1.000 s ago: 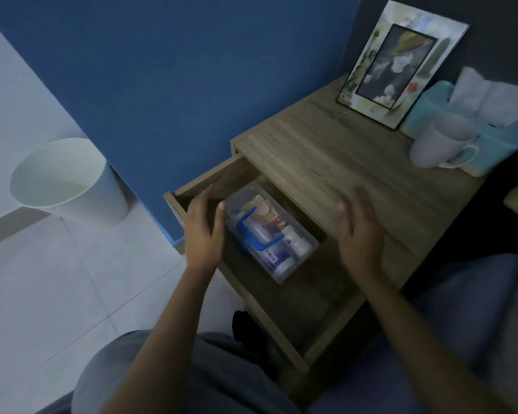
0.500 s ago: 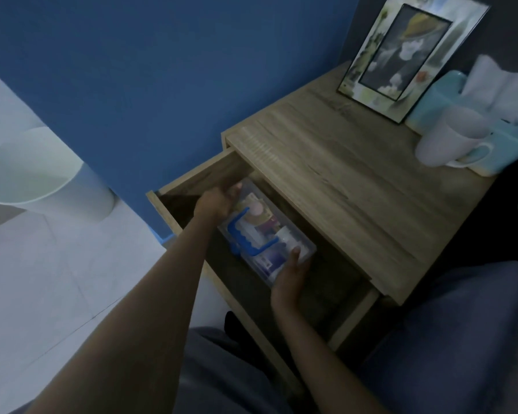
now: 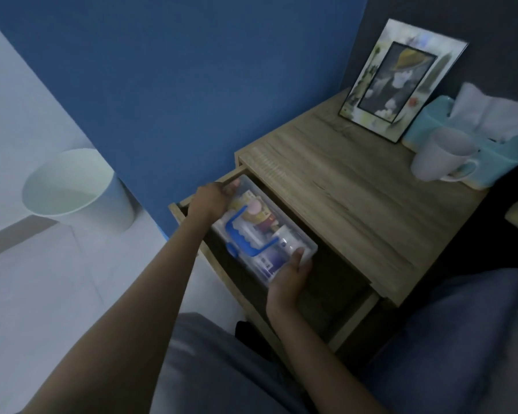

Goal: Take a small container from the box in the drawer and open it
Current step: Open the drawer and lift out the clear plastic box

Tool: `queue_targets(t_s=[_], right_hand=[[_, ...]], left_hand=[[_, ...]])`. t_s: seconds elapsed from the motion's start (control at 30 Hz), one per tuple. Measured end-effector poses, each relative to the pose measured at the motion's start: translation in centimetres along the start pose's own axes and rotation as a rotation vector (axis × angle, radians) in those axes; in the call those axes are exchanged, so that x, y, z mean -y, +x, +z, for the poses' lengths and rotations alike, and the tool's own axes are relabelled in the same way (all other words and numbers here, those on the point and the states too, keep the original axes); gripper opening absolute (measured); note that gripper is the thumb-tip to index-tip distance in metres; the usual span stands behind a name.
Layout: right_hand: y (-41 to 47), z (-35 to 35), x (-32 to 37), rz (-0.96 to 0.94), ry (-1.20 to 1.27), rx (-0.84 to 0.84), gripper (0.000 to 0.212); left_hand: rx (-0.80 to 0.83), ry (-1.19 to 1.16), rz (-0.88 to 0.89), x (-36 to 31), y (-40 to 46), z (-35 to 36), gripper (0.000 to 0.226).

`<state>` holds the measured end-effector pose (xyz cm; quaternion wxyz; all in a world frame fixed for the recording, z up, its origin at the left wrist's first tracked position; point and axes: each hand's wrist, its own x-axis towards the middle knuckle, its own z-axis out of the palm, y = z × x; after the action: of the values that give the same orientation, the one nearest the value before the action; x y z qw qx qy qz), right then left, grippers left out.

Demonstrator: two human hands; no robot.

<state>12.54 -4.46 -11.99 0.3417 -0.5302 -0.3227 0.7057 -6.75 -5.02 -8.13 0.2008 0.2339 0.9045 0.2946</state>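
A clear plastic box (image 3: 284, 231) with a blue handle (image 3: 245, 239) on its lid sits in the open wooden drawer (image 3: 353, 321) of the bedside table. Through the lid I see several small containers and packets, blurred. My left hand (image 3: 213, 198) grips the box's far end, fingers curled over its edge. My right hand (image 3: 290, 279) holds the near end, thumb on the lid. The box's lid is closed.
On the wooden table top (image 3: 356, 198) stand a picture frame (image 3: 401, 79), a white mug (image 3: 440, 156) and a light blue tissue box (image 3: 497, 144). A white waste bin (image 3: 75, 189) stands on the tiled floor by the blue wall (image 3: 192, 85). My lap lies below the drawer.
Both hands went from hovering over the drawer and table top down onto the two ends of the clear box and closed on it. The camera view shifted slightly.
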Motion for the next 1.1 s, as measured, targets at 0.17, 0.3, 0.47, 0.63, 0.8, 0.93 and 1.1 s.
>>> queue_targets(t_s=[0.17, 0.3, 0.47, 0.63, 0.8, 0.93, 1.1], right_hand=[[-2.1, 0.8, 2.9, 0.03, 0.038, 0.089, 0.047], [-2.2, 1.3, 6.6, 0.04, 0.025, 0.121, 0.044], [2.3, 1.9, 13.7, 0.002, -0.142, 0.138, 0.052], [9.7, 1.4, 20.8, 0.006, -0.256, 0.19, 0.042], [15.9, 1.3, 24.9, -0.068, -0.254, 0.161, 0.02], [20.1, 1.3, 25.8, -0.032, -0.303, 0.205, 0.052], [22.3, 1.3, 25.8, -0.033, -0.352, 0.268, 0.046]], left_hand=[[-0.112, 0.025, -0.005, -1.5, -1.8, -4.1, 0.066], [-0.169, 0.026, 0.04, -3.6, -2.9, -6.6, 0.056], [-0.152, -0.094, 0.126, -6.9, -3.1, -7.3, 0.049], [-0.06, -0.265, 0.107, -10.6, -1.6, -4.0, 0.045], [-0.009, -0.375, 0.062, -13.9, 1.7, -0.2, 0.039], [-0.008, -0.386, 0.05, -15.5, 4.4, 1.9, 0.032], [-0.027, -0.382, 0.086, -15.7, 6.1, 3.5, 0.038]])
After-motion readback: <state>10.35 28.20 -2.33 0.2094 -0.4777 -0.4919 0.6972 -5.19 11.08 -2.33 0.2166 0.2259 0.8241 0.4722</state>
